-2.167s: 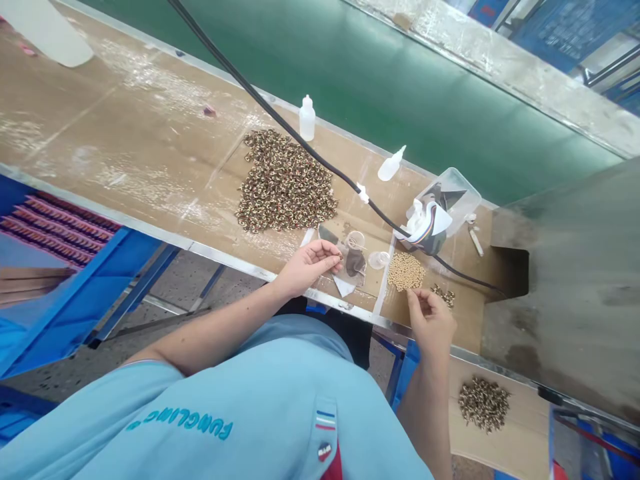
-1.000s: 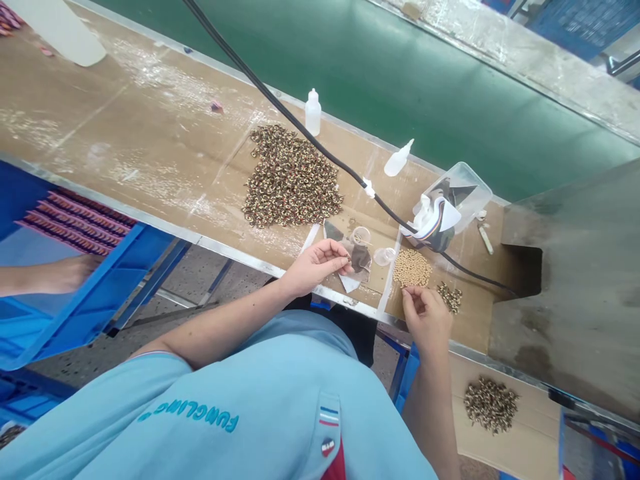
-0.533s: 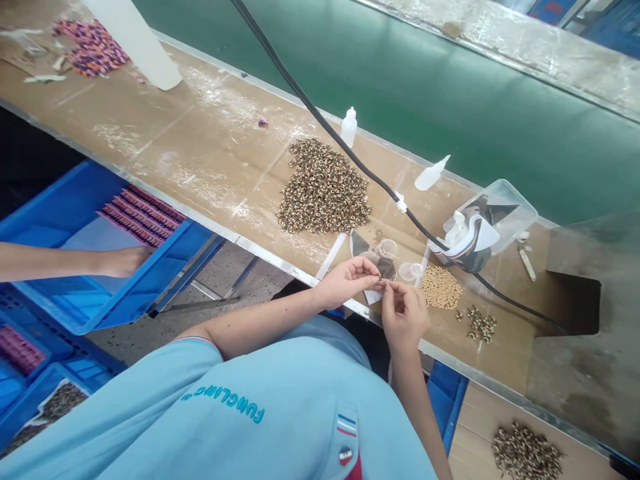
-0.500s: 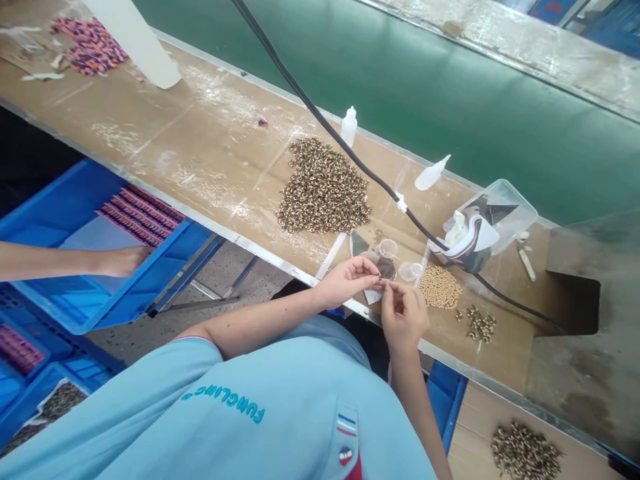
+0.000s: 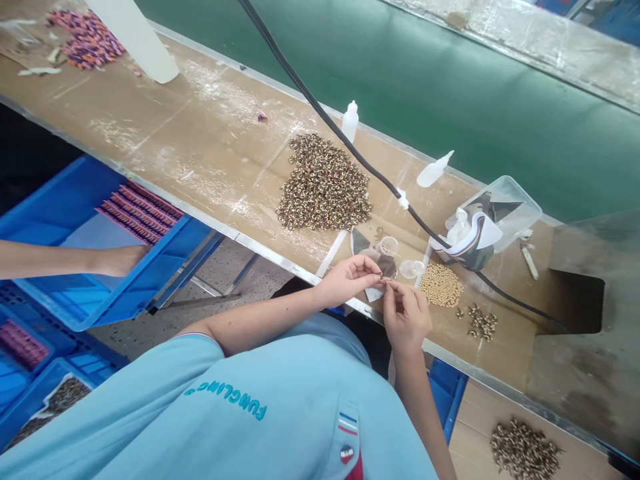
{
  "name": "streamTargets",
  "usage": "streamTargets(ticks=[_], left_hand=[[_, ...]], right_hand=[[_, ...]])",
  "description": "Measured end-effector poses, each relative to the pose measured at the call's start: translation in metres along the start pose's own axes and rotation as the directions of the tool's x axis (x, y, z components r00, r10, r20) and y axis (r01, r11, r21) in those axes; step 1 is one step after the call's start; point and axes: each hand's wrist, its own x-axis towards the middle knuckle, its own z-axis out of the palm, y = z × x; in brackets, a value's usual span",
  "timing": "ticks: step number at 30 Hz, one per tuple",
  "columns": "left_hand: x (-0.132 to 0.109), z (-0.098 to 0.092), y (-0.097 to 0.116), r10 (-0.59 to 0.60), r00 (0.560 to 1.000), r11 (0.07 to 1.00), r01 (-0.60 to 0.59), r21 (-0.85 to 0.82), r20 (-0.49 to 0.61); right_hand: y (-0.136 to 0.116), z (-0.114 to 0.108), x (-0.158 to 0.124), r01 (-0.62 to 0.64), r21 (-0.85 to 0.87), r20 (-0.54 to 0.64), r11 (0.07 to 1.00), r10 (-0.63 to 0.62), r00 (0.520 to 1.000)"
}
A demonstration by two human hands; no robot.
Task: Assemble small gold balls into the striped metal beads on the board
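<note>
My left hand (image 5: 346,281) and my right hand (image 5: 407,315) meet at the table's front edge, fingertips almost touching. Thumb and forefinger of the left are pinched on a small dark piece (image 5: 381,277), too small to make out well. The right hand's fingers are pinched right beside it, and what they hold is hidden. Just past the hands lie a clear round cup (image 5: 387,247) and a clear round lid (image 5: 411,269). To their right spreads a heap of small tan pieces (image 5: 441,285), with several dark-and-gold pieces (image 5: 483,323) beyond it.
A big pile of dark-and-gold pieces (image 5: 324,183) covers the table's middle. Two white squeeze bottles (image 5: 350,123) and a clear plastic box (image 5: 520,210) stand along the back. A black cable (image 5: 320,117) crosses overhead. Another person's hand (image 5: 117,260) reaches into a blue crate (image 5: 65,200) at left.
The view has shifted slightly. Both my hands keep the same pinch at nearly the same spot. The other person's hand has hardly moved.
</note>
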Motion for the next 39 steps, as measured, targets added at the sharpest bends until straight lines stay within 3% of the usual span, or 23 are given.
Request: streamTargets(ticks=[20, 30, 39], left_hand=[[-0.0024, 0.0026, 0.0003, 0.038, 0.999, 0.985, -0.040, 0.169, 0.015], [-0.0026, 0.0020, -0.0002, 0.043, 0.998, 0.976, -0.049, 0.211, 0.034], [-0.0030, 0.0029, -0.0006, 0.060, 0.998, 0.978, -0.062, 0.197, 0.019]], right_hand=[[-0.0030, -0.0076, 0.0033, 0.035, 0.009, 0.053, 0.999, -0.035, 0.998], [-0.0028, -0.0074, 0.0005, -0.019, 0.079, 0.057, 0.997, 0.014, 0.998], [-0.0006, -0.0098, 0.0012, 0.019, 0.036, 0.106, 0.999, -0.023, 0.994]])
